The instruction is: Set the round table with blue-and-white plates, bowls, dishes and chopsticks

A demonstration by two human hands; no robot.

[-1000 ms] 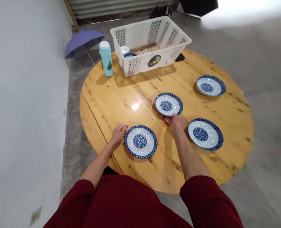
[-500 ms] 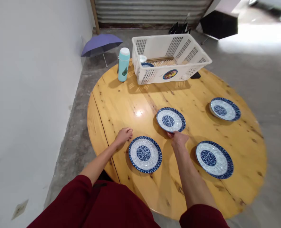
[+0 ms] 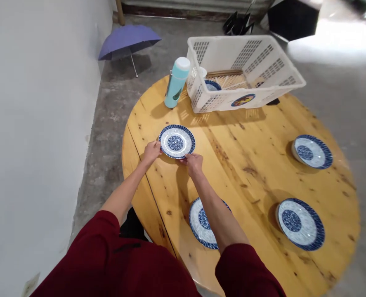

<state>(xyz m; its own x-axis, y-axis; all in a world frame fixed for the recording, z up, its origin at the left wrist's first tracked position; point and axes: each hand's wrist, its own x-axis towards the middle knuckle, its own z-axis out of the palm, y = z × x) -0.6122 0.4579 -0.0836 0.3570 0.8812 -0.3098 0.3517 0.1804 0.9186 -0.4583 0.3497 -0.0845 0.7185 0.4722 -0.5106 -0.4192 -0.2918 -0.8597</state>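
Note:
A blue-and-white patterned plate is at the far left part of the round wooden table. My left hand grips its left rim. My right hand pinches the near right rim, thumb on top. Whether the plate touches the table I cannot tell. A second patterned plate lies nearer to me, partly hidden under my right forearm. Two more of the same pattern stand on the right: one plate near, another plate farther back.
A white plastic basket stands at the table's back, with a blue-rimmed dish and brown sticks inside. Left of it is a turquoise bottle. An open purple umbrella lies on the floor beside the white wall.
My right hand has carried the plate from the table's middle to the left. My left hand has moved forward and taken its left rim. The view has shifted.

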